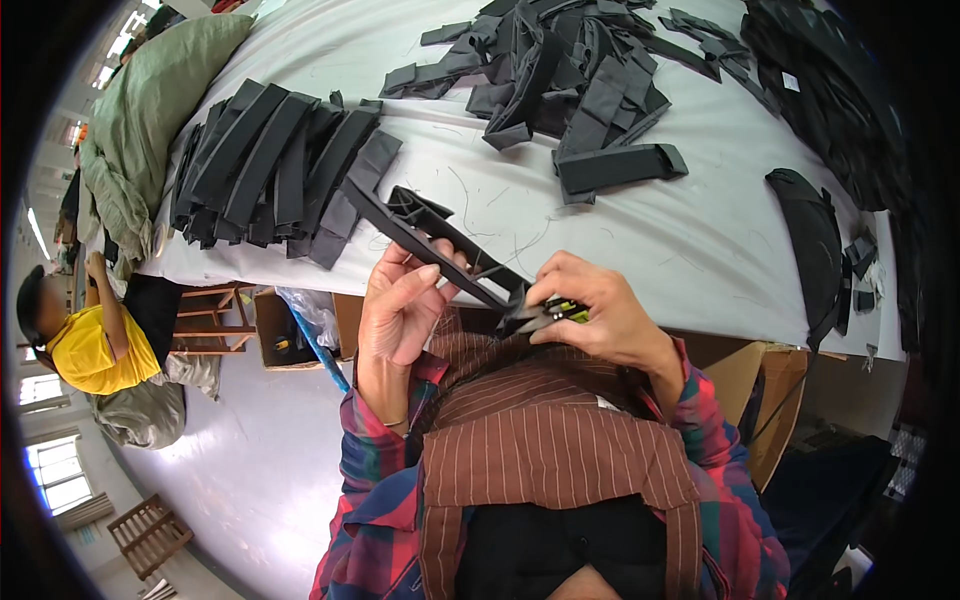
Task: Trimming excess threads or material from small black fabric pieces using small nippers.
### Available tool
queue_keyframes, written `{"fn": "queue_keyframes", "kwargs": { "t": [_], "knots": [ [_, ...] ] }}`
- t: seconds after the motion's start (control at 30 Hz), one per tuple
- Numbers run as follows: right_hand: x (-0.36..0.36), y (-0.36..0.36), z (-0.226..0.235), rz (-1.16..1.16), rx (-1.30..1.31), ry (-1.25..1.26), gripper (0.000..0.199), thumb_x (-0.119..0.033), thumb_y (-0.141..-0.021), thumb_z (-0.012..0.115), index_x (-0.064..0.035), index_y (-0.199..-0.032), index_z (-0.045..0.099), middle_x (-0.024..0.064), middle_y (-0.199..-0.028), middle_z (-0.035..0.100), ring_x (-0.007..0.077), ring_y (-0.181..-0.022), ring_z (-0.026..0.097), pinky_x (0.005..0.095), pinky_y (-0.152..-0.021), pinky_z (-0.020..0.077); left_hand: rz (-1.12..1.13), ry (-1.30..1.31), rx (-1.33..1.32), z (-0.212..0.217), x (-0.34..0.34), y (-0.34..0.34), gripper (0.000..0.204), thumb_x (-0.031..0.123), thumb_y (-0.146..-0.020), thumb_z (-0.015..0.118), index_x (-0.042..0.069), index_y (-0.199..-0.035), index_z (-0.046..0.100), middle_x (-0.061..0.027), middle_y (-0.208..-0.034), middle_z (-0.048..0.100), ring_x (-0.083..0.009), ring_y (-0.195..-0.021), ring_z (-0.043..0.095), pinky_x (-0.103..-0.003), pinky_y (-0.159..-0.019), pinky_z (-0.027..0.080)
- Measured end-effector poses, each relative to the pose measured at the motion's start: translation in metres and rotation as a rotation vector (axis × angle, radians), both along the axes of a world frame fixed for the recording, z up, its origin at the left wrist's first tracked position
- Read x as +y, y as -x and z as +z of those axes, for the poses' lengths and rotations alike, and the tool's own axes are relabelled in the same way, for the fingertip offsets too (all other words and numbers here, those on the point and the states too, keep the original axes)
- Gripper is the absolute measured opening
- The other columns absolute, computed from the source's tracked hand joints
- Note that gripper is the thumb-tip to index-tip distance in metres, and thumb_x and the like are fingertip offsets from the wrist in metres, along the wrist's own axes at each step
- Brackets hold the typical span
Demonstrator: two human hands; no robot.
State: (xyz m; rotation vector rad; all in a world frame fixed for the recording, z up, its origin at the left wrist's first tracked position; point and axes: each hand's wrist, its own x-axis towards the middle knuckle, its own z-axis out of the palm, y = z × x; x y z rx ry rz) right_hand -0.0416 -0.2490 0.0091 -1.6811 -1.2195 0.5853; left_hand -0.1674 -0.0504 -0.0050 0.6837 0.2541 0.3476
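Trimming appears the current step: left hand [394, 318] pinches the dark fabric strip [398, 226] near the counter [720, 260] edge; right hand [602, 308], curled closed, grips snips [543, 318] at its lower end. Cutting likely requires tension.

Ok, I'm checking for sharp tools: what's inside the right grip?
The right grip holds snips: the blade end and some yellow-green handle show. The rest of the handle is covered by the hand.

Left of centre, the left hand [398, 312] showed its palm to the camera, thumb and fingers pinching. Right of centre, the right hand [607, 308] was curled, its lower fingers perhaps folded under. Both forearms [372, 442] entered from below.
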Motion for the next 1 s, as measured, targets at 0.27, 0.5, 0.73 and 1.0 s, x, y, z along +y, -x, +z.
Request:
{"fn": "queue_keyframes", "kwargs": {
  "t": [0.27,0.5,0.73,1.0],
  "knots": [
    [0.007,0.006,0.009,-0.309,-0.053,-0.107,0.023,-0.014,-0.079,0.068,-0.0087,-0.101,0.067,0.0082,-0.083,0.063,0.0256,-0.074,0.059,0.0324,-0.067,0.0467,0.223,-0.320,0.122,-0.003,-0.011,-0.003,0.021,0.005,-0.084,0.065,0.004,-0.102,0.056,-0.0063,-0.094,0.060,-0.0234,-0.090,0.062,-0.041,-0.085,0.052],
    [0.017,0.011,0.007,-0.421,-0.287,-0.137,0.014,-0.016,-0.077,0.070,-0.0106,-0.089,0.068,0.0036,-0.076,0.064,0.0239,-0.067,0.059,0.0343,-0.060,0.0444,0.305,-0.481,0.058,0.008,-0.027,-0.010,0.018,-0.006,-0.076,0.068,-0.001,-0.088,0.056,-0.0072,-0.086,0.060,-0.0206,-0.088,0.062,-0.031,-0.080,0.046],
    [0.018,0.014,0.010,-0.420,-0.429,-0.097,0.011,-0.012,-0.075,0.071,-0.0092,-0.085,0.068,0.0032,-0.074,0.064,0.0235,-0.063,0.056,0.0338,-0.058,0.0407,0.300,-0.629,0.034,0.003,-0.028,-0.009,0.024,-0.009,-0.073,0.069,-0.003,-0.092,0.055,-0.0086,-0.090,0.059,-0.0198,-0.089,0.061,-0.031,-0.082,0.046],
    [0.019,0.013,0.012,-0.408,-0.458,-0.048,0.009,-0.014,-0.075,0.070,-0.0096,-0.082,0.068,0.0025,-0.072,0.063,0.0232,-0.062,0.055,0.0338,-0.058,0.0400,0.298,-0.723,0.066,0.003,-0.029,-0.008,0.028,-0.011,-0.072,0.067,-0.005,-0.097,0.056,-0.0100,-0.095,0.059,-0.0178,-0.088,0.060,-0.029,-0.079,0.046]
  ]
}}
